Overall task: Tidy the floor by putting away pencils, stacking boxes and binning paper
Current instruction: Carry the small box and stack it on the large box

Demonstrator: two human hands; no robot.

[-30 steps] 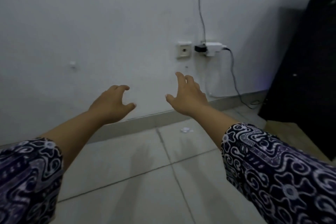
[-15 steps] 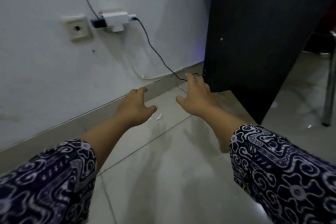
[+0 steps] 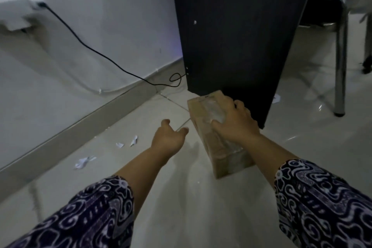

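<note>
A pale tiled floor [image 3: 181, 197] fills the lower part of the view, meeting a white wall [image 3: 100, 16] along a grey skirting board [image 3: 70, 133]. A tall dark cabinet panel [image 3: 237, 36] stands on the floor at the upper centre, its lower corner just behind the box. At the far right, a chair [image 3: 340, 66] with chrome legs stands on the tiles. A black cable [image 3: 96, 54] runs from a white adapter [image 3: 18, 12] on the wall down to the skirting and loops beside the cabinet.

Two forearms in dark sleeves with a white swirl pattern reach forward. A long brown cardboard box [image 3: 217, 141], wrapped with clear tape along its top, lies on the floor in front of the cabinet, one end toward the cabinet and the other toward the person. The right hand [image 3: 235, 123] rests on top of the box near its far end, fingers curled over the far side and thumb pressed on the taped top. The left hand [image 3: 168, 137] hovers just left of the box, spread and empty, fingers half curled, not touching it.

Small torn paper scraps [image 3: 84, 161] lie on the tiles near the skirting, with two more bits [image 3: 128, 142] further along. Another white scrap [image 3: 276, 98] lies by the cabinet's right edge.
</note>
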